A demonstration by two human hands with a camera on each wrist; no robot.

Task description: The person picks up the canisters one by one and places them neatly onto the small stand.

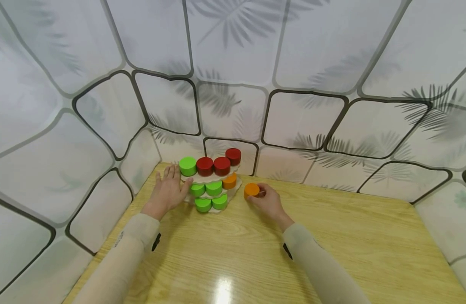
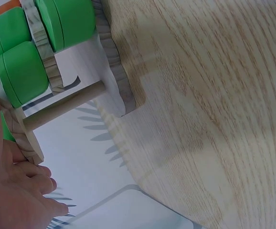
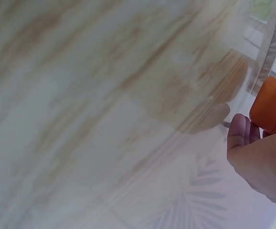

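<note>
A three-tier wooden stand with wavy edges holds round, capped containers. On its top tier are a light green container and three dark red ones. Two green containers and an orange one sit on the middle tier, and two more green ones on the lowest. My left hand rests against the stand's left end, fingers extended and thumb near the upper tiers. Right of the stand, my right hand pinches another orange container between thumb and fingers.
The light wooden table extends to the right and toward me. Pale walls with dark outlined panels and leaf prints enclose it at the back and sides. A wooden dowel joins two tiers of the stand.
</note>
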